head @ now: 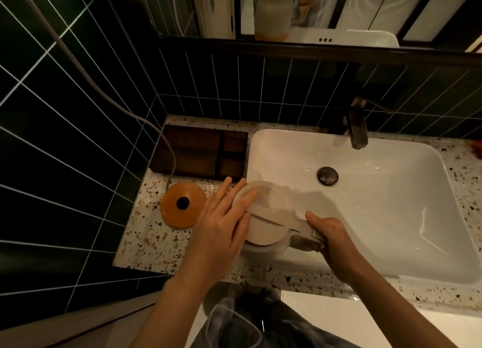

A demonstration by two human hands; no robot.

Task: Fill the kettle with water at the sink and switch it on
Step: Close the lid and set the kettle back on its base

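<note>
While our right hand (329,234) wraps the handle, we hold the kettle (266,216) at the near left corner of the sink (365,191), over the spot where the basin rim meets the speckled counter (140,246). Our left hand (221,222) lies flat and open against the lid (271,209) — fingers spread, two of them resting on its top, gripping nothing. The lid sits closed on the pale body. Just to the left, on the counter, lies the round orange base (182,204) with its dark centre stud, a grey cord (146,120) running from it up the dark tiled wall. Behind the base sits a dark wooden tray (198,152). The tap (357,131) stands at the far rim of the sink — well apart from the kettle.
</note>
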